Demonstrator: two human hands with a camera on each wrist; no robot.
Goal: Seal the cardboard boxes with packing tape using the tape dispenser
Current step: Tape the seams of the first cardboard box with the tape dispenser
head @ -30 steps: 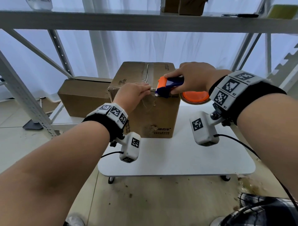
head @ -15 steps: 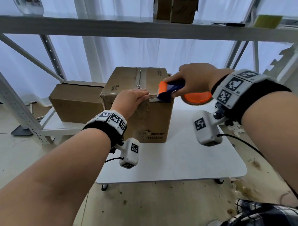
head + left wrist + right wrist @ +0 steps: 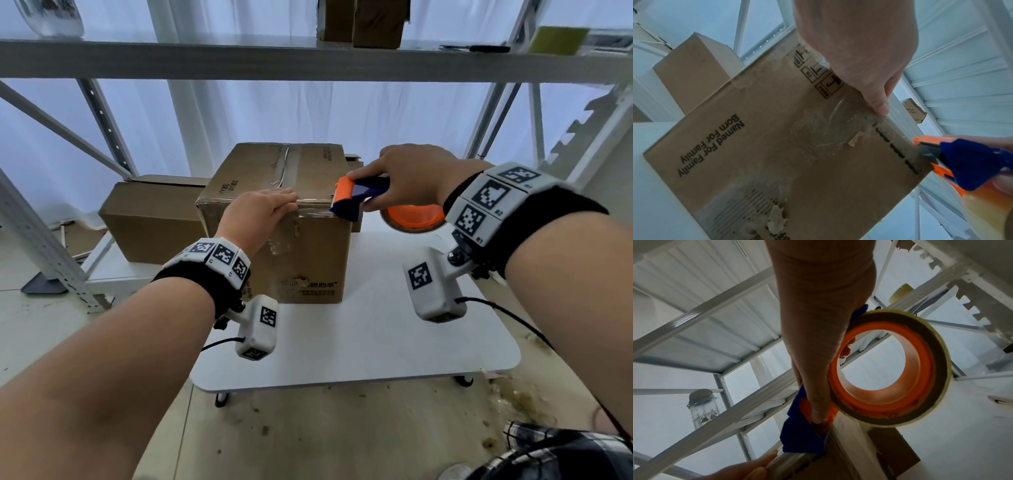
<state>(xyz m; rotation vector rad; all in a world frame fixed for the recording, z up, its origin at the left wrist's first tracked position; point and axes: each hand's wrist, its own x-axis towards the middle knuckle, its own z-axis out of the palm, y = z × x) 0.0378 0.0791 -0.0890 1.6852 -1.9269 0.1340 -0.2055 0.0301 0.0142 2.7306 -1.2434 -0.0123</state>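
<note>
A brown cardboard box [image 3: 308, 260] [image 3: 777, 154] stands on the white table [image 3: 376, 342], with clear tape along its top seam. My left hand [image 3: 263, 212] [image 3: 859, 48] lies flat on the box's near top edge, fingers straight, pressing clear tape [image 3: 313, 209] down. My right hand [image 3: 407, 178] grips the blue and orange tape dispenser [image 3: 356, 197] [image 3: 970, 164] [image 3: 805, 439] at the box's near right top corner. A short stretch of tape runs from the dispenser's front to my left fingertips. The orange-cored tape roll [image 3: 412, 219] [image 3: 890, 368] hangs under my right hand.
A second cardboard box [image 3: 154, 219] sits on a low shelf to the left, behind the table. A metal rack [image 3: 308, 58] spans overhead with small boxes [image 3: 363, 20] on it. Debris lies on the floor at the right [image 3: 513, 394].
My right hand has drawn the dispenser to the right along the box's near top edge, to its right corner. My left hand stays pressing the tape there.
</note>
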